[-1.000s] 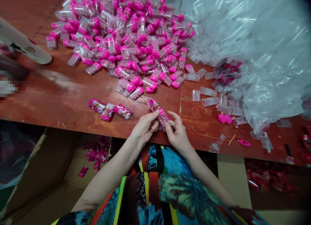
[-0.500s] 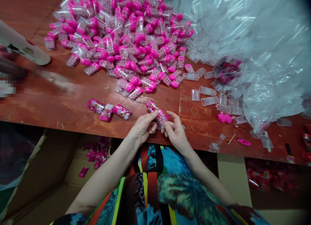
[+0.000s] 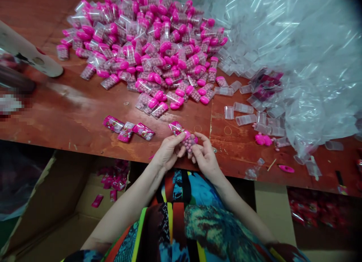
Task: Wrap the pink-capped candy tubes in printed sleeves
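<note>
Both hands meet near the table's front edge around a clear candy tube full of small pink balls. My left hand pinches its upper end, where a printed pink wrapper sticks out. My right hand has fingers and thumb closed on the tube's lower right side. Part of the tube is hidden behind the fingers. Left of my hands lie three printed pink packets, touching one another. Beyond them is a big heap of filled candy tubes with bright pink caps.
At right, a large clear plastic bag lies among loose empty tubes. A pink cap piece and a small stick lie near the front edge. Below the table at left stands an open cardboard box with pink packets inside.
The tube and wrapper have turned slightly in my fingers, and more of the pink balls now show. Both hands stay in nearly the same place; the view has shifted a little.
</note>
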Demonstrator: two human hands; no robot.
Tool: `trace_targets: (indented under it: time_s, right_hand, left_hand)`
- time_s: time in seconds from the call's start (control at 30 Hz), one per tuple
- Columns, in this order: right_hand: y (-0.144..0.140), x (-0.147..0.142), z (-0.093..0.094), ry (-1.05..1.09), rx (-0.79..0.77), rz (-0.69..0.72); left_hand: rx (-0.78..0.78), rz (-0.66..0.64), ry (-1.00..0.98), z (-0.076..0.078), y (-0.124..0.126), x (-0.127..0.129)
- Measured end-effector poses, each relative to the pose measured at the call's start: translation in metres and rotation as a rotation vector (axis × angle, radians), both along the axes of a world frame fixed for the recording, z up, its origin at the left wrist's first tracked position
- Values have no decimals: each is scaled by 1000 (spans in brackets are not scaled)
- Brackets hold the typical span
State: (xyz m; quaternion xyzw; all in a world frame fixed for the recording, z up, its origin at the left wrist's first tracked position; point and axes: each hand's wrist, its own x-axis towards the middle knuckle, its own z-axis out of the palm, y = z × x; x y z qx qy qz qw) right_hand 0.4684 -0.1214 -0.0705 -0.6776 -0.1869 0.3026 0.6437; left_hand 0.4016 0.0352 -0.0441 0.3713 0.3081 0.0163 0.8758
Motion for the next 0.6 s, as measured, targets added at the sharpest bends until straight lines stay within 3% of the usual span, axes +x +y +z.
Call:
trace_targets:
  time_s: [0.13, 0.27, 0.5, 0.6]
  right_hand:
    - [-2, -1, -6, -164, -52, -9]
    - [-4, 2, -4, -155, -47, -19]
    - [-4, 11, 0, 221, 54, -70]
    - [1, 14, 1, 116, 66, -62]
  left_hand:
    - [96, 70, 72, -3, -4, -1]
    - [85, 162, 120, -7, -4, 1]
    - [5, 55, 61, -2, 3, 8]
    - [-19, 50, 21, 1, 1, 14]
